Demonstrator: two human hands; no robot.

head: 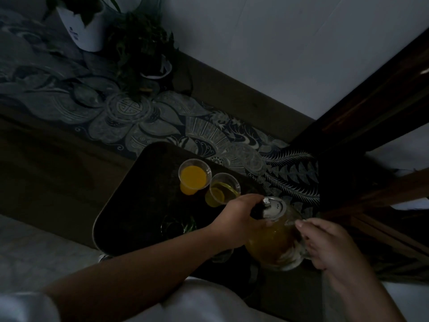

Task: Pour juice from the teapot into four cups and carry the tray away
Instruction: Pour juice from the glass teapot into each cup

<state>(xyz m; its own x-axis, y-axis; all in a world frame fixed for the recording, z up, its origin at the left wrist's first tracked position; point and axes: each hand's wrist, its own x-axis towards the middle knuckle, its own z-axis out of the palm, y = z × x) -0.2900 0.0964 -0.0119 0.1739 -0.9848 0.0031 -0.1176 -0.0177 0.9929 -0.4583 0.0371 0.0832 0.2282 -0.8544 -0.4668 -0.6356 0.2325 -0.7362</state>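
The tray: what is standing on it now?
On the tray: one cup with juice, a second cup receiving juice, another empty cup. The arms hide any fourth cup.

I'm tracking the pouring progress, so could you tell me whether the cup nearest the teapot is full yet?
Not full: the cup holds juice only partway, less than the far cup.

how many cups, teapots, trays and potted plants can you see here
cups with juice: 2, the full cup and the cup being filled
empty cups: 1, a dim clear cup; a fourth cannot be made out
teapots: 1, the glass teapot
trays: 1, the dark tray
potted plants: 2, the white pot and the small pot
total: 7
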